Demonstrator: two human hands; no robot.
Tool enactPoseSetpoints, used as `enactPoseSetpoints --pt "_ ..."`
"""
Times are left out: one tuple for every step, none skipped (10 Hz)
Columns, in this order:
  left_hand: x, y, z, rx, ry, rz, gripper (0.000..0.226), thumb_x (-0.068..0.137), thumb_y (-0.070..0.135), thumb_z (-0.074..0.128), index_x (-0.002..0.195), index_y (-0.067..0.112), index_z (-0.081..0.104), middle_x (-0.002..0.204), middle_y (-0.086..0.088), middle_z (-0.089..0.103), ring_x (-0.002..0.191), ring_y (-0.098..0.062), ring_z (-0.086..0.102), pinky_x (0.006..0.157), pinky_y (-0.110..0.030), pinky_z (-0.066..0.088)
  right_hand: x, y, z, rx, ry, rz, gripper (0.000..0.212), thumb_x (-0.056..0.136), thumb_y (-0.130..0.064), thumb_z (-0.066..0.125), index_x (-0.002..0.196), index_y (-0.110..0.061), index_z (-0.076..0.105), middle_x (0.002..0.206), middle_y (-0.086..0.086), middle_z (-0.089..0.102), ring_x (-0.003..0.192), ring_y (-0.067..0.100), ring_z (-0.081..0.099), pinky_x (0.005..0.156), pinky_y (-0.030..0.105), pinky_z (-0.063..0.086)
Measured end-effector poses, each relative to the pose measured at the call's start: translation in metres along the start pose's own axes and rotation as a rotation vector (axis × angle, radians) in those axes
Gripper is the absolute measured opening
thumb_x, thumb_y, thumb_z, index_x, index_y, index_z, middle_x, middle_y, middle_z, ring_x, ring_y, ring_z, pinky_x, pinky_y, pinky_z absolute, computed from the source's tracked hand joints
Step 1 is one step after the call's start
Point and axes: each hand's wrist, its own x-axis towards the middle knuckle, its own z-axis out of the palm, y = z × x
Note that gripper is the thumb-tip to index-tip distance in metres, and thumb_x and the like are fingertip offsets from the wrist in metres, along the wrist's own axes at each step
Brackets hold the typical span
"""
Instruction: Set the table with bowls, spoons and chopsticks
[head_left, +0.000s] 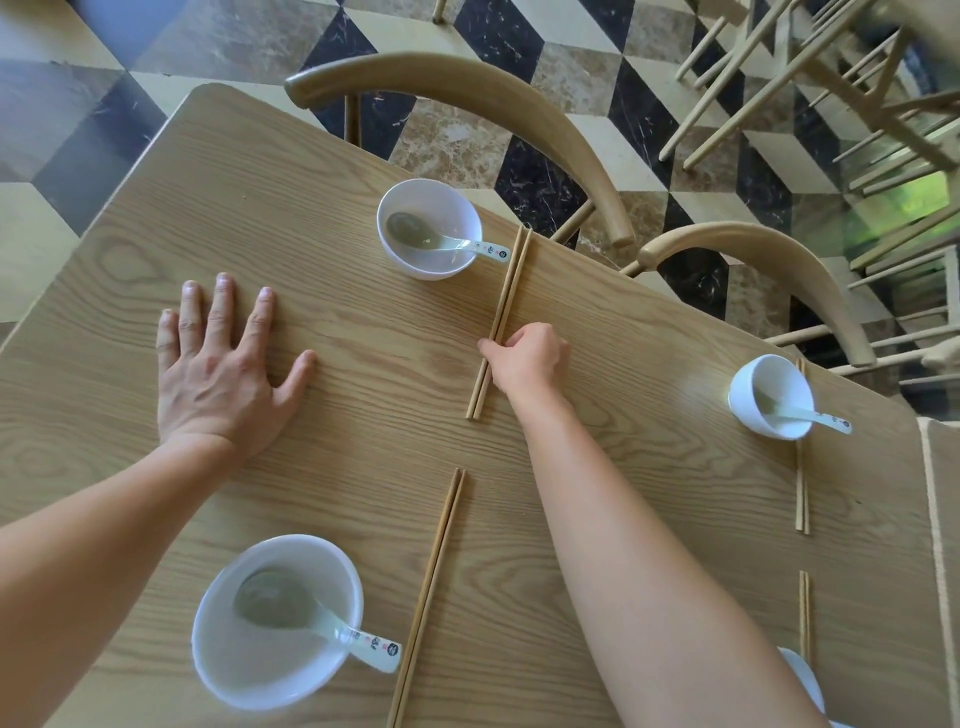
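Observation:
On the wooden table (337, 322) a far white bowl (457, 213) holds a spoon (441, 240). To its right lies a pair of chopsticks (511, 280), and my right hand (527, 358) is shut on their middle. My left hand (223, 364) rests flat on the table, fingers spread, holding nothing. A near white bowl (228, 670) holds a spoon (317, 618), with chopsticks (431, 592) to its right. At the right, a third bowl (779, 379) holds a spoon (805, 414), with chopsticks (801, 493) beside it. My right forearm partly hides a fourth bowl (808, 680) at the bottom right, below more chopsticks (804, 618).
Two wooden chairs (519, 98) (779, 260) stand along the table's far edge. Beyond them is a checkered stone floor (467, 145). More chair frames (831, 78) crowd the top right corner.

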Motion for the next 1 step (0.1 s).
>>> enactPoseSetpoints --pt "0.0017 -0.0028 -0.0017 -0.023 0.003 0.002 0.083 0.088 0.076 0.027 0.156 0.028 0.027 0.167 -0.012 0.014 0.153 -0.035 0.001 0.122 -0.045 -0.005 -0.0238 0.0056 -0.0067 -0.011 0.064 0.015 0.023 0.082 -0.035 0.072 0.081 -0.013 0.067 0.079 0.005 0.067 0.087 0.024 0.061 0.080 0.030 0.050"
